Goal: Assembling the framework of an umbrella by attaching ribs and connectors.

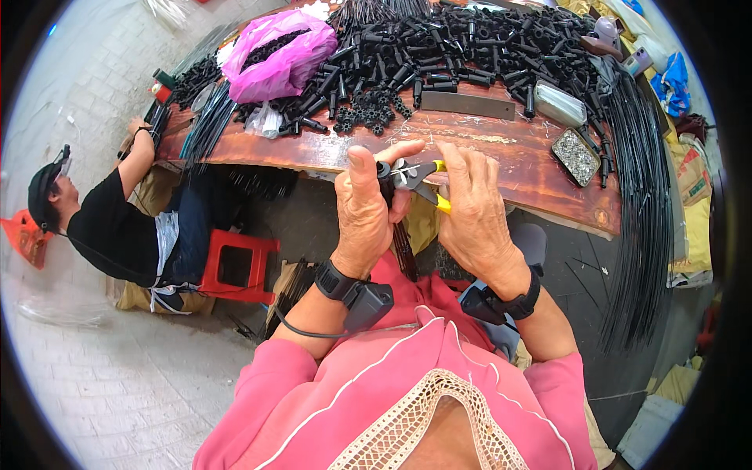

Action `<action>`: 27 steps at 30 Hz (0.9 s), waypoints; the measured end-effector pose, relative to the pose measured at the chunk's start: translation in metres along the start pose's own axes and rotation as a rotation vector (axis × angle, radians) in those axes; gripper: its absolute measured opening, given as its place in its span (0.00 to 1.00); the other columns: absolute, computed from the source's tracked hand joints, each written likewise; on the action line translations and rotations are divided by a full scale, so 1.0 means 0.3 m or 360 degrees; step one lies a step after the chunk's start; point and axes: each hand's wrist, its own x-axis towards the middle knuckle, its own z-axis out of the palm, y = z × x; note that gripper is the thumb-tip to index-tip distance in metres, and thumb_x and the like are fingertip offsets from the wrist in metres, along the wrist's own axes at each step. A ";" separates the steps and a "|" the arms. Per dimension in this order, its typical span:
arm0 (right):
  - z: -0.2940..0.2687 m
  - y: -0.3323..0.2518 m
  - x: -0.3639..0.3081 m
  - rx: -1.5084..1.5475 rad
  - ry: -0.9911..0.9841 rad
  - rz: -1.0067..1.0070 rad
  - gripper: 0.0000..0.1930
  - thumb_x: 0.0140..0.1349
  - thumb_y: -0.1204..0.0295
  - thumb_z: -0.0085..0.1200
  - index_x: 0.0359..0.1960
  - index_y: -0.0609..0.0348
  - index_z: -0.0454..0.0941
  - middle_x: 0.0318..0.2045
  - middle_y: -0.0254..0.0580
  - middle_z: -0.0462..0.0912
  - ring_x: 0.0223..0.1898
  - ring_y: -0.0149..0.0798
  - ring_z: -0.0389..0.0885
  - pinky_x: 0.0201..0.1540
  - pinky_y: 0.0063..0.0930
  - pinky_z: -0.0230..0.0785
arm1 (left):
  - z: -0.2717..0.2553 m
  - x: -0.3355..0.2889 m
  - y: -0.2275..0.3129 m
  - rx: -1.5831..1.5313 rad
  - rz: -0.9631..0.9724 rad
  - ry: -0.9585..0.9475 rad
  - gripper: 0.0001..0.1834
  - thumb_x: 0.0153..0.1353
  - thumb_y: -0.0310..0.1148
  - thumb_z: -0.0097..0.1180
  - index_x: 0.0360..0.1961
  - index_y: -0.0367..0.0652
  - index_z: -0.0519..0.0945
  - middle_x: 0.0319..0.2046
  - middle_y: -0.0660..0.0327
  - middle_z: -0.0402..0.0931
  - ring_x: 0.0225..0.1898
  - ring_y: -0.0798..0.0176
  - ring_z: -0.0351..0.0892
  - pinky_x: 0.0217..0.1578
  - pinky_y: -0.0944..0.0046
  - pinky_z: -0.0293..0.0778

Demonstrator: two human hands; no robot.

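Observation:
My left hand [364,200] is closed around a short black cylindrical part [385,178], with its thumb up and its index finger stretched over the top. In my right hand [474,204] is a pair of pliers [427,190] with yellow grips. The pliers' jaws touch or nearly touch the end of the black part, and a thin bright piece shows there. Whether the jaws grip it I cannot tell. Dark thin rods [404,249] show below my hands; whether they join the held part is hidden.
The wooden table [470,145] carries a heap of black tubular parts [446,51], a pink plastic bag [278,59], a flat metal bar [468,105] and a tin of small bits [576,157]. Long black rods [638,219] hang off its right edge. A co-worker [117,211] sits at left beside a red stool [235,265].

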 end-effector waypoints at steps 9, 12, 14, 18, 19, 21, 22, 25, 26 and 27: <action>0.005 0.014 -0.002 -0.0156 0.0065 -0.0095 0.32 0.45 0.84 0.55 0.57 0.67 0.64 0.42 0.53 0.70 0.45 0.56 0.68 0.48 0.43 0.65 | -0.015 -0.005 0.000 -0.0009 -0.0029 -0.0059 0.45 0.64 0.69 0.37 0.45 0.31 0.81 0.12 0.72 0.63 0.13 0.79 0.56 0.16 0.74 0.48; -0.006 0.023 0.007 -0.0259 0.0048 -0.0039 0.26 0.50 0.81 0.57 0.54 0.63 0.68 0.40 0.51 0.72 0.43 0.54 0.70 0.42 0.42 0.68 | -0.020 -0.007 -0.001 0.0058 -0.0004 -0.0047 0.44 0.65 0.68 0.37 0.45 0.31 0.82 0.12 0.72 0.62 0.14 0.79 0.55 0.16 0.74 0.48; -0.021 0.040 0.024 -0.0303 0.0049 0.0003 0.23 0.53 0.79 0.59 0.52 0.60 0.70 0.39 0.49 0.73 0.42 0.54 0.72 0.39 0.42 0.68 | -0.023 -0.008 0.002 0.0147 0.0019 -0.0038 0.44 0.65 0.68 0.36 0.45 0.31 0.82 0.12 0.72 0.62 0.14 0.79 0.56 0.16 0.74 0.48; -0.149 0.110 0.083 -0.0154 -0.0200 -0.0345 0.17 0.47 0.71 0.66 0.41 0.54 0.79 0.27 0.44 0.76 0.30 0.47 0.77 0.29 0.39 0.71 | -0.030 -0.029 0.005 0.0366 0.0131 -0.0197 0.46 0.59 0.70 0.45 0.50 0.29 0.78 0.14 0.69 0.63 0.15 0.77 0.58 0.17 0.74 0.55; -0.188 0.125 0.103 0.0074 -0.0450 -0.0427 0.17 0.45 0.69 0.69 0.39 0.53 0.81 0.23 0.43 0.78 0.27 0.45 0.79 0.28 0.36 0.70 | -0.032 -0.024 0.004 0.0478 0.0203 -0.0281 0.44 0.59 0.67 0.50 0.51 0.30 0.78 0.16 0.68 0.65 0.16 0.77 0.60 0.19 0.75 0.57; -0.211 0.121 0.120 0.1121 -0.1928 0.0392 0.24 0.46 0.64 0.72 0.43 0.62 0.79 0.21 0.38 0.81 0.23 0.29 0.80 0.25 0.26 0.71 | -0.061 -0.026 0.051 0.0680 0.0340 -0.0477 0.34 0.47 0.36 0.71 0.56 0.35 0.76 0.35 0.67 0.75 0.32 0.76 0.69 0.32 0.73 0.68; -0.207 0.129 0.101 0.1709 -0.2372 0.0902 0.29 0.44 0.65 0.74 0.46 0.64 0.76 0.24 0.38 0.81 0.21 0.30 0.79 0.24 0.27 0.70 | -0.063 -0.027 0.042 0.0729 0.0400 -0.0603 0.33 0.45 0.39 0.72 0.53 0.33 0.78 0.34 0.66 0.78 0.30 0.74 0.72 0.33 0.70 0.71; -0.186 0.199 0.035 0.1485 -0.2379 0.0570 0.32 0.48 0.59 0.68 0.51 0.66 0.71 0.25 0.45 0.80 0.23 0.35 0.80 0.25 0.28 0.70 | 0.003 -0.077 0.052 0.0752 -0.0107 -0.0535 0.23 0.44 0.41 0.68 0.37 0.33 0.84 0.30 0.62 0.80 0.31 0.72 0.75 0.33 0.72 0.70; -0.222 0.162 0.058 0.1168 -0.2095 0.0401 0.30 0.49 0.60 0.66 0.50 0.66 0.70 0.28 0.48 0.80 0.27 0.39 0.80 0.29 0.31 0.71 | 0.015 -0.087 0.053 0.0602 -0.0068 -0.0443 0.20 0.44 0.36 0.66 0.37 0.33 0.84 0.28 0.65 0.78 0.29 0.74 0.72 0.31 0.73 0.67; -0.258 0.125 0.075 0.0860 -0.1812 0.0234 0.29 0.49 0.61 0.64 0.48 0.66 0.70 0.30 0.51 0.79 0.31 0.44 0.81 0.32 0.34 0.72 | -0.024 -0.073 0.032 0.0610 0.0110 -0.0541 0.17 0.48 0.25 0.68 0.42 0.35 0.84 0.29 0.67 0.79 0.28 0.77 0.72 0.29 0.75 0.68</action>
